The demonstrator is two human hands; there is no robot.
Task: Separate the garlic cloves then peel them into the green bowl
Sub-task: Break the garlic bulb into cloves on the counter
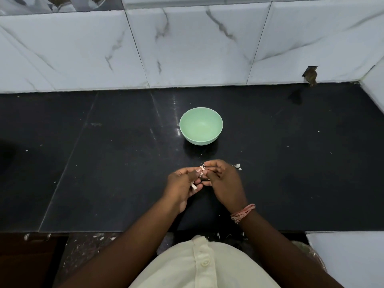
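Observation:
A pale green bowl stands on the black counter, and I see nothing inside it. Nearer to me, both hands meet over the counter around a garlic piece with loose papery skin. My left hand grips it from the left, and a white bit of garlic shows under its fingers. My right hand pinches the skin at the top with curled fingertips. The hands hide most of the garlic.
A few garlic pieces or skins lie on the counter just right of my right hand. Small white flakes dot the counter. A marbled tile wall rises behind the bowl. The counter's front edge runs close to my body.

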